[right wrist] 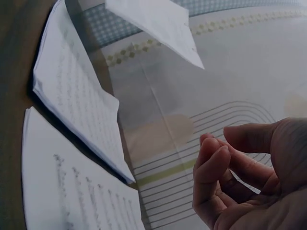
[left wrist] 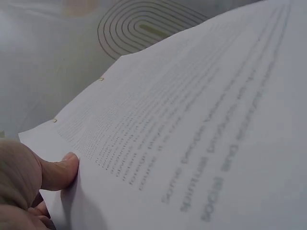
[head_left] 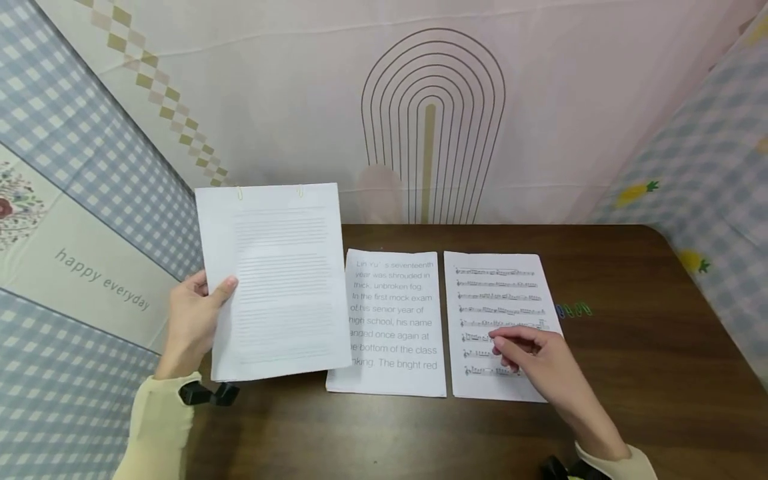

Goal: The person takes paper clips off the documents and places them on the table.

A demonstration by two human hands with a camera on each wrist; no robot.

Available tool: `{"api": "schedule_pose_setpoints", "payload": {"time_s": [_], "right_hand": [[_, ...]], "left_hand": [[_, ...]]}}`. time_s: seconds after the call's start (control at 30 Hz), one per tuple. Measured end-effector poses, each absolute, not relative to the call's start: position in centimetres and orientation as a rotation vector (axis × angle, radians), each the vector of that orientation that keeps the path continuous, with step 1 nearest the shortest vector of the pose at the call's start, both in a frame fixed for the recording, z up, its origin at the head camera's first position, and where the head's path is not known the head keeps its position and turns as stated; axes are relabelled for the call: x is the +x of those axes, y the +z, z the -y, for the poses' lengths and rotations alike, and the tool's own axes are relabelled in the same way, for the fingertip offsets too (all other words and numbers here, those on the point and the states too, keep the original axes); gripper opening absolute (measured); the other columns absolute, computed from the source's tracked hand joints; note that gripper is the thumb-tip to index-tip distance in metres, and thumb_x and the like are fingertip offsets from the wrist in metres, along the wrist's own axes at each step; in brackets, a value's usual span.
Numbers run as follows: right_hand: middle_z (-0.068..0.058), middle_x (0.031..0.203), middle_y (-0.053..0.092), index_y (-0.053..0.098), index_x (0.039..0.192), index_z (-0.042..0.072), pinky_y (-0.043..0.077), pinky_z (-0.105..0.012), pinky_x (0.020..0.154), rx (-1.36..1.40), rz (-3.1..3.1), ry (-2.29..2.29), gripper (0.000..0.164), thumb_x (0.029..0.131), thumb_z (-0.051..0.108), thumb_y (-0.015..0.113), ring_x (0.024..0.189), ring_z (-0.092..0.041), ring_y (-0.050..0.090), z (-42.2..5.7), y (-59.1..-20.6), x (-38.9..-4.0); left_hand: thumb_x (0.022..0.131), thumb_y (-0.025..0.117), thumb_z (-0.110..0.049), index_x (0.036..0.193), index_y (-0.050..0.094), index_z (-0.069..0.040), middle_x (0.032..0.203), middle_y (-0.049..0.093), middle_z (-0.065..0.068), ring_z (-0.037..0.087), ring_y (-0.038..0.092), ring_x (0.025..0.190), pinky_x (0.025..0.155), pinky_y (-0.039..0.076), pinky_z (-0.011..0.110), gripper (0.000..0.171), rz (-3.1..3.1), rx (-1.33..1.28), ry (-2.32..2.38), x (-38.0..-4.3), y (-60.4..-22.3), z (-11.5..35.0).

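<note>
At the left, raised above the table, is a stack of printed sheets [head_left: 279, 280] with two pale yellow paper clips [head_left: 240, 193] on its top edge. My left hand [head_left: 195, 320] grips the stack by its left side, thumb on the front page and the other fingers partly hidden behind. In the left wrist view the thumb [left wrist: 60, 172] presses on the page margin. My right hand [head_left: 537, 363] hovers over the sheet music [head_left: 498, 287], fingers loosely bent. Nothing shows between its thumb and fingertips in the right wrist view.
A second pile of large-print text sheets [head_left: 393, 320] lies between the raised stack and the sheet music, partly covered by the stack. Several blue and green paper clips [head_left: 577, 309] lie on the brown table [head_left: 630, 267] right of the music. Patterned cloth [head_left: 300, 100] hangs behind.
</note>
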State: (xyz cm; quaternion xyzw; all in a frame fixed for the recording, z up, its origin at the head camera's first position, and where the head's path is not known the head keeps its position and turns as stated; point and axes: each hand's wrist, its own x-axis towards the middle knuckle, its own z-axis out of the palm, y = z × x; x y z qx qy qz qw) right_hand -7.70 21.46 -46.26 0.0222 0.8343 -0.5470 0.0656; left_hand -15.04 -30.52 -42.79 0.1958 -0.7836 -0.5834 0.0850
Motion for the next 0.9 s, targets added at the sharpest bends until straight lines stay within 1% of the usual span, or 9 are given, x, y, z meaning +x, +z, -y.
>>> {"api": "schedule_pose_setpoints", "payload": {"time_s": [0.23,0.33,0.47,0.53,0.6,0.67,0.77,0.87,0.9], "right_hand": [[-0.014,0.103,0.079,0.077,0.128,0.005,0.059,-0.027,0.069,-0.033,-2.542,-1.653,0.029,0.107,0.024,0.073,0.079,-0.019,0.07,-19.5,-44.7,-10.5],[-0.018,0.111,0.079,0.073,0.135,0.006,0.061,-0.026,0.075,-0.08,-2.542,-1.708,0.034,0.107,0.026,0.073,0.084,-0.016,0.074,-18.6,-44.2,-12.5],[-0.018,0.125,0.077,0.063,0.149,0.01,0.063,-0.024,0.086,-0.122,-2.546,-1.768,0.046,0.108,0.028,0.072,0.09,-0.01,0.077,-17.6,-43.9,-15.5],[-0.018,0.134,0.075,0.058,0.155,0.012,0.062,-0.022,0.092,-0.135,-2.539,-1.788,0.051,0.108,0.029,0.071,0.095,-0.012,0.079,-17.1,-43.9,-16.9],[-0.016,0.137,0.073,0.056,0.157,0.016,0.06,-0.02,0.095,-0.141,-2.529,-1.801,0.053,0.108,0.03,0.071,0.102,-0.014,0.078,-16.7,-44.0,-18.1],[-0.012,0.139,0.07,0.057,0.156,0.02,0.055,-0.019,0.097,-0.14,-2.528,-1.796,0.053,0.107,0.031,0.072,0.112,-0.016,0.073,-16.4,-44.1,-19.1],[-0.011,0.135,0.068,0.062,0.151,0.023,0.053,-0.021,0.09,-0.155,-2.525,-1.784,0.048,0.106,0.031,0.074,0.111,-0.02,0.065,-15.9,-44.6,-20.2],[-0.012,0.133,0.069,0.069,0.145,0.021,0.052,-0.021,0.083,-0.182,-2.503,-1.793,0.043,0.103,0.028,0.078,0.105,-0.021,0.061,-15.6,-45.3,-21.1],[-0.012,0.132,0.071,0.071,0.142,0.019,0.053,-0.021,0.08,-0.185,-2.495,-1.798,0.041,0.102,0.026,0.079,0.103,-0.021,0.063,-15.5,-45.5,-21.3]], "left_hand": [[0.107,0.067,-0.006,0.146,0.056,0.013,0.075,0.075,-0.018,0.002,0.074,0.068,0.065,0.063,0.023,0.045,2.342,0.471,-2.033,-14.5,-44.6,25.0],[0.106,0.068,-0.005,0.144,0.059,0.012,0.078,0.077,-0.012,0.004,0.074,0.069,0.067,0.063,0.024,0.042,2.359,0.455,-2.122,-14.1,-46.0,22.3],[0.105,0.068,-0.001,0.14,0.062,0.012,0.083,0.08,-0.002,0.008,0.076,0.071,0.067,0.063,0.025,0.038,2.329,0.434,-2.23,-13.6,-47.9,19.3],[0.105,0.068,0.0,0.139,0.064,0.012,0.087,0.082,0.004,0.011,0.078,0.073,0.067,0.064,0.026,0.036,2.319,0.416,-2.266,-13.2,-48.8,18.2],[0.105,0.068,0.0,0.138,0.065,0.011,0.091,0.083,0.009,0.013,0.079,0.075,0.068,0.064,0.027,0.036,2.334,0.398,-2.279,-12.8,-49.5,17.3],[0.105,0.068,0.0,0.138,0.065,0.011,0.095,0.083,0.014,0.015,0.079,0.078,0.069,0.064,0.027,0.036,2.34,0.376,-2.291,-12.4,-50.1,16.6],[0.104,0.068,0.0,0.138,0.065,0.01,0.1,0.082,0.018,0.017,0.08,0.081,0.07,0.064,0.027,0.036,2.341,0.356,-2.308,-11.9,-50.8,15.8],[0.105,0.068,0.0,0.137,0.066,0.01,0.101,0.082,0.02,0.019,0.08,0.082,0.07,0.065,0.029,0.034,2.341,0.357,-2.331,-11.5,-51.3,15.2],[0.105,0.068,0.0,0.136,0.066,0.009,0.101,0.082,0.02,0.019,0.08,0.082,0.07,0.065,0.029,0.033,2.341,0.361,-2.34,-11.4,-51.5,15.0]]}}
